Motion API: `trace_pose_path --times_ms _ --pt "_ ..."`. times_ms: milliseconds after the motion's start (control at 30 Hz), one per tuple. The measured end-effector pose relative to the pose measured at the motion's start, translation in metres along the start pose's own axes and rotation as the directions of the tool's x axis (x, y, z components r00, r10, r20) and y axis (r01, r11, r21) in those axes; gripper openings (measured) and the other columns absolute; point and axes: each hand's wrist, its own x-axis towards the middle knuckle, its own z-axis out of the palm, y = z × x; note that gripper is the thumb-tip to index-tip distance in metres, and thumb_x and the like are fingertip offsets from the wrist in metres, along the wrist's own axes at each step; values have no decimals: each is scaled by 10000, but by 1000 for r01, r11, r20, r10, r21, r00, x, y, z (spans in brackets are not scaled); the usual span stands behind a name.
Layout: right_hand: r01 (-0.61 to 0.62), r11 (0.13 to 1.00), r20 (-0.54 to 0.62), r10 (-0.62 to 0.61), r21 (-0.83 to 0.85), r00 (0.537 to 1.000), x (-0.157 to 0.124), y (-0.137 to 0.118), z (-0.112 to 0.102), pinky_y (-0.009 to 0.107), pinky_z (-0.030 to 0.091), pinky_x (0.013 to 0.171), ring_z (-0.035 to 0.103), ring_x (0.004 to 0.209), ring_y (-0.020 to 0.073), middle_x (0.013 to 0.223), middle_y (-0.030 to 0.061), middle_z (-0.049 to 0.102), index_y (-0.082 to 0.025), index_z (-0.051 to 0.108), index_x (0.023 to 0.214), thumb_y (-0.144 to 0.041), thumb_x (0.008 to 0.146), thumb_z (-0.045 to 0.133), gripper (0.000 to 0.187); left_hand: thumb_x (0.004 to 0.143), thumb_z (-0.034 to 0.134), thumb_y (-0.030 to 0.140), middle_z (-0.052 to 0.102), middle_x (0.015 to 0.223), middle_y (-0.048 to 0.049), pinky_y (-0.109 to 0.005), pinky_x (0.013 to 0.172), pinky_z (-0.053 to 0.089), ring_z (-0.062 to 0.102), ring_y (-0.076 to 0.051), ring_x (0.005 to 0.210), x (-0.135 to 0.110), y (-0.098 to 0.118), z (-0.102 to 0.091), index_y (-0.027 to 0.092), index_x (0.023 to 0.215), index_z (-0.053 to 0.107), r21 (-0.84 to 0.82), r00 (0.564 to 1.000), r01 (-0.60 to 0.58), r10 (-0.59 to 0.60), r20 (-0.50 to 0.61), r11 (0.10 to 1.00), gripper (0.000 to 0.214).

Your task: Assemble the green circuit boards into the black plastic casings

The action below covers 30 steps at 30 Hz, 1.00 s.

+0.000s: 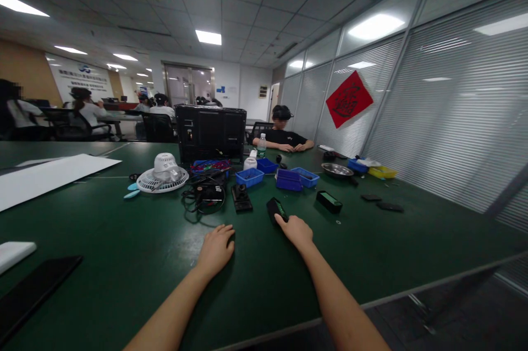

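My right hand (297, 231) is closed around the near end of a small black box (272, 209) with a green, open-looking top face. The box stands tilted on or just over the green table (256, 285); I cannot tell whether it touches. My left hand (215, 249) lies palm down on the table with its fingers loosely stretched, holding nothing. A second black box (329, 202) with a green top lies to the right of the held one. Just beyond my hands, a black stand-like part (241, 198) sits beside a tangle of black cables (202, 199).
Blue bins (249, 177), a purple-blue bin (289, 180) and a metal dish (337, 170) stand farther back. A white fan (163, 175) and a large black casing (212, 133) are behind on the left. Across the table sits a person (282, 133). Flat black pieces (390, 207) lie right.
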Motion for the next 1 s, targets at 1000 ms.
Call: trace_pose_path --times_ms 1000 --pt "172 984 -308 -148 54 940 15 21 2 279 423 764 538 931 212 1081 123 502 -172 549 1115 -458 792 453 442 780 421 251 494 1297 -5 -359 996 296 379 -201 1229 -1 1 -2 237 1119 587 -18 1000 -1 1 1 1000 377"
